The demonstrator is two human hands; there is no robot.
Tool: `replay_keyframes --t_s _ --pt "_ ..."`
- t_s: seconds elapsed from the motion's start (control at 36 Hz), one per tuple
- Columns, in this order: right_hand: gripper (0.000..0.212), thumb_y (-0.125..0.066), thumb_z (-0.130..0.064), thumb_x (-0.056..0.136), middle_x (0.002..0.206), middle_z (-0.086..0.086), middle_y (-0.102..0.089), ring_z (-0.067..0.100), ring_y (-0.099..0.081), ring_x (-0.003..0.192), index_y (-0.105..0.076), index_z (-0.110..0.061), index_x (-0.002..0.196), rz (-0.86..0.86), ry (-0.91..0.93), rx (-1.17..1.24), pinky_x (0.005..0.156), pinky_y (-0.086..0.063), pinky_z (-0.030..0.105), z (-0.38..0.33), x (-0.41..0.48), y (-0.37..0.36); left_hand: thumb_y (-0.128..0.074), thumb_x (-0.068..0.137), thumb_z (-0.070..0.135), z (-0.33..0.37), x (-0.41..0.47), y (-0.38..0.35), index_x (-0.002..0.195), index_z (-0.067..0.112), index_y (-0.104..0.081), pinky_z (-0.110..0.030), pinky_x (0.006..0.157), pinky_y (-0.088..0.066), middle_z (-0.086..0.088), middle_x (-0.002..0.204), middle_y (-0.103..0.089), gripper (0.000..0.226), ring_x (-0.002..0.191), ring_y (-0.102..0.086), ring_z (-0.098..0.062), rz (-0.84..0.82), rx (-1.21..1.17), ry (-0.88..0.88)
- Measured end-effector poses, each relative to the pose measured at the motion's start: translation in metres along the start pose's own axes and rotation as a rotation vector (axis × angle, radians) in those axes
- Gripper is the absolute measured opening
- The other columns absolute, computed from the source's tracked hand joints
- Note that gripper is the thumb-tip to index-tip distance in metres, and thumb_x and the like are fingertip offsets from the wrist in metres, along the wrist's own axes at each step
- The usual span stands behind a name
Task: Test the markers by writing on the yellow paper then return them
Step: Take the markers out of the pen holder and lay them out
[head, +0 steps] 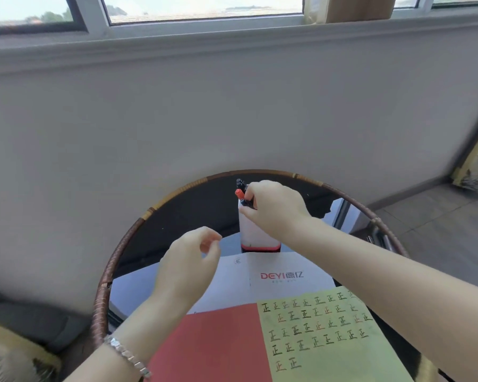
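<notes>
The markers [240,185] stand upright, long axes vertical, in a white holder [253,232] at the table's [127,244] 12 o'clock. The right hand [273,208] reaches them from 3 o'clock, its fingertips pinched on a dark marker [243,202] just beside the red-capped marker [239,193]. Any move here looks to run straight along that vertical axis, and the neighbouring markers crowd it closely. The left hand [189,260] hovers at the holder's 8 o'clock, fingers loosely curled round nothing, farther from the markers. The yellow paper [329,351], largely covered in written characters, lies at the table's 5 o'clock under the right forearm, with a red sheet [213,346] touching it at 9 o'clock and a white booklet [284,277] between paper and holder
</notes>
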State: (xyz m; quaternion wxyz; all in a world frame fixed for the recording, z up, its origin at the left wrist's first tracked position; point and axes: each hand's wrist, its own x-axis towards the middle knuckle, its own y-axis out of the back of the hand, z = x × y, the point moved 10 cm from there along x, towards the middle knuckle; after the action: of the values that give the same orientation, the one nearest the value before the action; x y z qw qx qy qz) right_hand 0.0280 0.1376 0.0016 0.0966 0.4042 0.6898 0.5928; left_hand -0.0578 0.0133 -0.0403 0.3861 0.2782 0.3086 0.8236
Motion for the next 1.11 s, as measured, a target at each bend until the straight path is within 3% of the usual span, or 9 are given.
replay_keyframes --t_s 0.25,0.39,0.47,0.58,0.67,0.78,0.89,0.97,1.11 --pt "0.019 -0.055 -0.031 0.088 0.089 -0.002 -0.059 0.013 -0.05 0.071 -0.064 -0.015 0.094 0.269 0.066 0.132 0.057 -0.034 0.024 -0.003 -0.012 0.053 -0.055 0.087 0.016 0.023 0.003 0.01 0.11 0.026 -0.058 -0.033 0.079 -0.049 0.013 0.092 -0.061 0.025 0.087 -0.057 -0.004 0.048 -0.085 -0.063" --pt "0.012 -0.063 -0.028 0.08 0.071 -0.008 -0.056 0.013 -0.052 0.055 -0.065 -0.016 0.081 0.438 0.17 0.299 0.051 -0.042 0.02 -0.019 -0.041 0.107 -0.064 0.083 0.02 0.062 0.0 0.024 0.12 0.035 -0.046 -0.016 0.072 -0.048 0.014 0.1 -0.053 0.043 0.083 -0.056 0.0 0.143 -0.275 -0.216" --pt "0.016 -0.06 -0.033 0.08 0.069 -0.009 -0.058 0.01 -0.052 0.056 -0.065 -0.017 0.081 0.389 0.214 0.364 0.053 -0.047 0.028 -0.024 -0.06 0.11 -0.066 0.082 0.018 0.088 -0.006 0.027 0.106 0.041 -0.051 -0.013 0.067 -0.048 0.012 0.094 -0.054 0.036 0.08 -0.057 0.0 0.158 -0.39 -0.316" --pt "0.021 -0.053 -0.041 0.08 0.073 -0.019 -0.056 0.01 -0.054 0.062 -0.064 -0.027 0.091 0.282 0.212 0.428 0.056 -0.045 0.02 -0.017 -0.08 0.094 -0.065 0.078 -0.001 0.109 -0.017 0.021 0.085 0.028 -0.066 -0.011 0.061 -0.048 0.014 0.087 -0.057 0.03 0.075 -0.058 -0.002 0.18 -0.433 -0.408" --pt "0.017 -0.061 -0.035 0.081 0.069 -0.016 -0.057 0.009 -0.058 0.069 -0.054 -0.038 0.096 0.221 0.109 0.583 0.059 -0.044 0.016 0.002 -0.09 0.082 -0.068 0.078 -0.001 0.101 -0.019 0.016 0.083 0.014 -0.067 -0.018 0.067 -0.053 0.003 0.087 -0.061 0.016 0.077 -0.063 -0.007 0.22 -0.515 -0.337" --pt "0.007 -0.061 -0.028 0.084 0.068 -0.013 -0.063 0.001 -0.056 0.061 -0.06 -0.031 0.079 0.089 -0.098 0.716 0.057 -0.043 0.013 0.029 -0.099 0.061 -0.066 0.079 -0.001 0.086 -0.02 0.011 0.083 0.01 -0.064 -0.025 0.071 -0.055 -0.012 0.084 -0.068 0.011 0.079 -0.068 -0.018 0.215 -0.808 -0.153" --pt "0.017 -0.052 -0.032 0.088 0.054 -0.006 -0.058 0.004 -0.048 0.047 -0.061 -0.018 0.086 -0.035 -0.316 1.073 0.049 -0.041 0.012 0.045 -0.108 0.037 -0.062 0.08 -0.005 0.086 -0.025 -0.007 0.079 0.007 -0.064 -0.021 0.064 -0.055 -0.001 0.07 -0.071 0.012 0.071 -0.07 -0.015 0.064 -1.033 -0.039" --pt "0.019 -0.053 -0.025 0.09 0.05 -0.005 -0.054 0.007 -0.043 0.043 -0.056 -0.012 0.077 0.023 -0.381 1.201 0.045 -0.038 0.014 0.053 -0.109 0.038 -0.063 0.08 -0.004 0.09 -0.028 -0.028 0.08 0.009 -0.065 -0.021 0.058 -0.052 -0.002 0.07 -0.07 0.013 0.066 -0.068 -0.013 -0.098 -0.864 -0.071" --pt "0.019 -0.051 -0.019 0.092 0.051 -0.007 -0.054 0.004 -0.048 0.046 -0.057 -0.014 0.075 0.046 -0.285 1.099 0.049 -0.041 0.014 0.046 -0.11 0.04 -0.046 0.095 0.015 0.1 -0.04 -0.052 0.094 0.019 -0.061 -0.02 0.066 -0.044 0.004 0.08 -0.062 0.016 0.074 -0.055 -0.006 -0.24 -0.346 -0.288"
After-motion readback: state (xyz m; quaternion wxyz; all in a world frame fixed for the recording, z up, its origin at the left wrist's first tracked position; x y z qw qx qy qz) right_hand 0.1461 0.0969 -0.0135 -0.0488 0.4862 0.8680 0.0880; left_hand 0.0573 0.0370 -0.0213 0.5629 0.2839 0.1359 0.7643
